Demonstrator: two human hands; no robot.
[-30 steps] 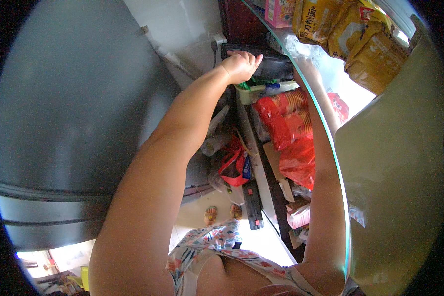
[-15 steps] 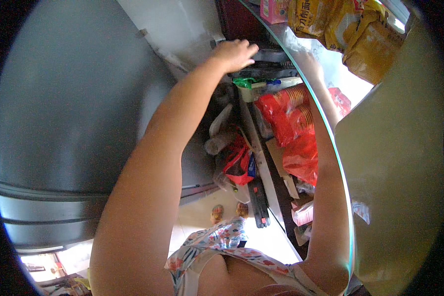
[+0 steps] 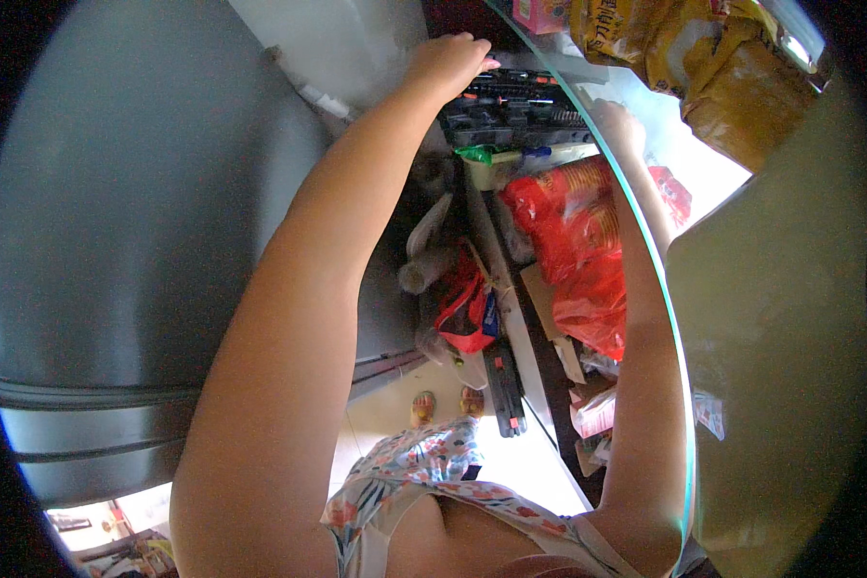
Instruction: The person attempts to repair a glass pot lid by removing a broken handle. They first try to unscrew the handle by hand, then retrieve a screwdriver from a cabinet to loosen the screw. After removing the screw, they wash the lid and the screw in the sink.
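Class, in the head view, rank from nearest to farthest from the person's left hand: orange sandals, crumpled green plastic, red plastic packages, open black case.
1. Open black case, immediately right.
2. Crumpled green plastic, below it.
3. Red plastic packages, lower right.
4. Orange sandals, far below.

- black case (image 3: 515,118): hard plastic by the look of it
- big grey panel (image 3: 125,222): smooth, soft sheen
- red bag (image 3: 588,301): thin, crinkly, shiny plastic
- yellow packets (image 3: 742,101): wrinkly glossy film
- dress (image 3: 424,451): matt cloth, honestly

Whitish wall (image 3: 342,39), grey cabinet (image 3: 144,241), perhaps a refrigerator, and pale, partly glaring floor (image 3: 387,405).
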